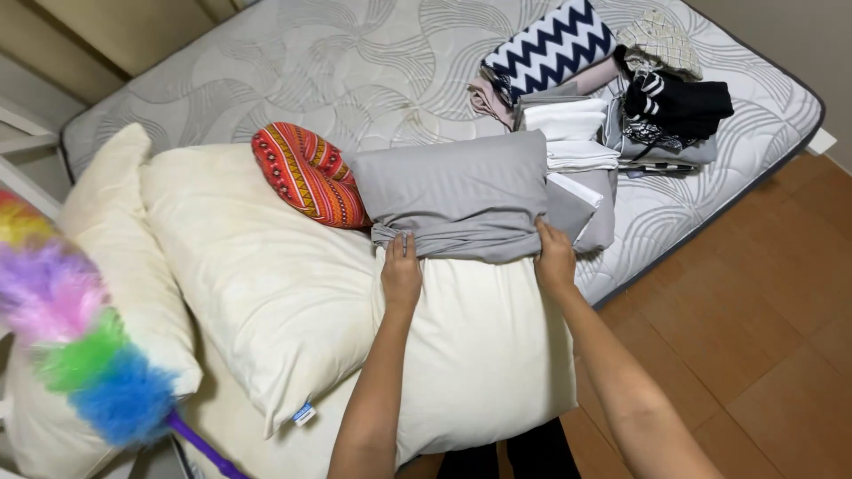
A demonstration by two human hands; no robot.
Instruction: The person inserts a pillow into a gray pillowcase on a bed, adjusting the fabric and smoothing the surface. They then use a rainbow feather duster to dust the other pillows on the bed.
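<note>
A cream pillow (484, 355) lies across the bed's near edge, its far end tucked inside a grey pillowcase (453, 191). My left hand (401, 270) grips the pillowcase's open hem at its left side. At the hem's right side my right hand (555, 257) pinches the grey cloth too. Both hands rest on top of the cream pillow.
A second cream pillow (257, 266) and a red patterned cushion (306, 173) lie to the left. Folded linens (577, 133), a zigzag-patterned cushion (550, 44) and dark clothes (679, 102) sit on the bare mattress (355, 62). A rainbow feather duster (71, 337) is at the left; wooden floor (763, 310) at the right.
</note>
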